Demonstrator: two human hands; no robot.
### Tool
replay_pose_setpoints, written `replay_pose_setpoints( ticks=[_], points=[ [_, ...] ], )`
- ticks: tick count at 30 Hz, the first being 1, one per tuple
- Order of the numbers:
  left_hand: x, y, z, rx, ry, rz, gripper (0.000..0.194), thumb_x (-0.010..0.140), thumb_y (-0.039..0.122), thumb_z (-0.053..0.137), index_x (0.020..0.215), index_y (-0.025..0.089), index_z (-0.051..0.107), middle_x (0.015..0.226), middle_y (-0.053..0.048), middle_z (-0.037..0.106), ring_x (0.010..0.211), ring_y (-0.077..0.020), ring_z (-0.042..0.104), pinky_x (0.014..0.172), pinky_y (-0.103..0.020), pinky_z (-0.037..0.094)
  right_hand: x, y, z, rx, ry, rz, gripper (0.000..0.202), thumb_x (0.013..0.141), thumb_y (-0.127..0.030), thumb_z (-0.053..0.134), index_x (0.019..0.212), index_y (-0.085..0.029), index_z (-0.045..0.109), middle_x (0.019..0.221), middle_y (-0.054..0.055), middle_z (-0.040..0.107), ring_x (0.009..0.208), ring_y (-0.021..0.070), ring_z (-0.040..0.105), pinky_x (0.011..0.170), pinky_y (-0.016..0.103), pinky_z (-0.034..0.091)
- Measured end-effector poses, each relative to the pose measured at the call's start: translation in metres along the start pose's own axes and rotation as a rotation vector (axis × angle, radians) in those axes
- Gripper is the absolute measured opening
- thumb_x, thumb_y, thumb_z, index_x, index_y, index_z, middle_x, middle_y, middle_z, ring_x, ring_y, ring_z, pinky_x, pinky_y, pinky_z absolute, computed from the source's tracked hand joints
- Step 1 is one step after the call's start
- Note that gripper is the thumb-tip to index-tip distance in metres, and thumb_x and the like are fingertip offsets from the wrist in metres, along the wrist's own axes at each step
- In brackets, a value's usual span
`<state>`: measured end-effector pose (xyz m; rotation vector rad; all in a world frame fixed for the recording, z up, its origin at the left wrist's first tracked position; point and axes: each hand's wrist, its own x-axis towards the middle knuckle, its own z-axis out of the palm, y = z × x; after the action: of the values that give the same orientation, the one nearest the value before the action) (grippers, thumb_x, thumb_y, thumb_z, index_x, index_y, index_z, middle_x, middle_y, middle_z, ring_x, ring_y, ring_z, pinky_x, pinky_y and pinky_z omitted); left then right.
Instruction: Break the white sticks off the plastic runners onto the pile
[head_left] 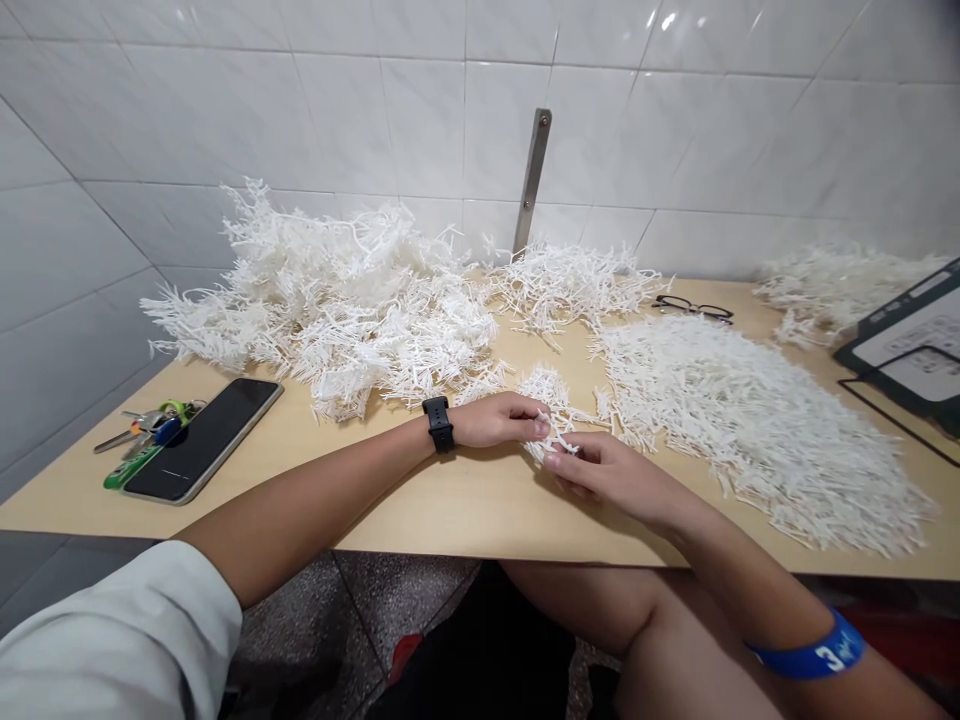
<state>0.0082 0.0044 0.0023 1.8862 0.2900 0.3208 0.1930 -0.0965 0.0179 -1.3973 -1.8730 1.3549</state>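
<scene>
The counter (450, 505) runs across the view, against a tiled wall (360, 120). Taking the hands as the clock's centre, the tangled heap (337, 310) of white strands fills 10 o'clock. The flatter heap (750, 420) spreads at 3 o'clock. A third heap (847, 285) sits farther off at 2, behind a dark-edged panel (919, 335) lying between 2 and 3. The back heap (577, 280) is at 12, in front of an upright metal bar (532, 180). The phone (206, 440) lies at 9, keys (154, 428) touching its far side. Glasses (694, 308) rest between 1 and 2.

The left hand (491, 420), below a black watch (438, 424), and the right hand (619, 475), its forearm in a blue band (817, 650), meet over the counter's near part. Just beyond them at 12 is a small pile (543, 383). Smallest is the clump (553, 438) between the hands: the left fingers pinch one side, the right thumb and forefinger the other.
</scene>
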Motion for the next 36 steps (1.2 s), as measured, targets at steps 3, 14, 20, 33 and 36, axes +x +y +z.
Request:
replay_pose_setpoints(
  ticks=[3, 14, 20, 33, 36],
  points=[
    [0.000, -0.002, 0.001, -0.002, 0.016, -0.017, 0.045, 0.086, 0.057, 0.054, 0.078, 0.013, 0.058, 0.073, -0.001, 0.054, 0.071, -0.0120, 0.046, 0.069, -0.025, 0.038, 0.005, -0.003, 0.007, -0.034, 0.144, -0.012, 0.036, 0.078, -0.053, 0.065, 0.085, -0.017, 0.063, 0.075, 0.002, 0.062, 0.069, 0.0177, 0.054, 0.062, 0.028, 0.038],
    [0.002, -0.003, 0.009, -0.035, 0.188, -0.005, 0.046, 0.083, 0.059, 0.057, 0.078, 0.013, 0.056, 0.070, 0.000, 0.053, 0.067, -0.0107, 0.045, 0.066, -0.025, 0.037, 0.012, -0.002, 0.017, 0.349, 0.115, 0.108, 0.032, 0.081, -0.044, 0.062, 0.068, -0.017, 0.053, 0.050, -0.005, 0.045, 0.044, 0.0074, 0.034, 0.045, 0.024, 0.022],
    [0.004, -0.002, 0.008, -0.078, 0.204, -0.010, 0.045, 0.084, 0.058, 0.056, 0.076, 0.014, 0.052, 0.066, 0.003, 0.046, 0.059, -0.0089, 0.041, 0.059, -0.024, 0.035, 0.010, -0.002, 0.020, 0.660, 0.024, 0.136, 0.036, 0.078, -0.043, 0.069, 0.070, -0.018, 0.044, 0.060, -0.005, 0.042, 0.050, 0.0049, 0.026, 0.045, 0.022, 0.012],
    [0.006, 0.009, 0.022, 0.061, 0.340, -0.013, 0.034, 0.090, 0.047, 0.047, 0.076, 0.016, 0.047, 0.069, 0.003, 0.046, 0.066, -0.0103, 0.041, 0.065, -0.024, 0.036, 0.015, -0.001, 0.024, 0.680, 0.085, 0.043, 0.043, 0.081, -0.054, 0.066, 0.069, -0.018, 0.046, 0.057, -0.005, 0.039, 0.049, 0.0068, 0.029, 0.045, 0.023, 0.017],
    [0.004, 0.012, 0.018, 0.089, 0.324, 0.010, 0.039, 0.090, 0.051, 0.046, 0.073, 0.016, 0.046, 0.069, 0.003, 0.042, 0.065, -0.0101, 0.038, 0.064, -0.025, 0.034, 0.013, -0.003, 0.025, 0.495, 0.006, -0.056, 0.050, 0.089, -0.061, 0.051, 0.062, -0.020, 0.043, 0.051, -0.005, 0.037, 0.047, 0.0085, 0.031, 0.047, 0.026, 0.022]
  ],
)
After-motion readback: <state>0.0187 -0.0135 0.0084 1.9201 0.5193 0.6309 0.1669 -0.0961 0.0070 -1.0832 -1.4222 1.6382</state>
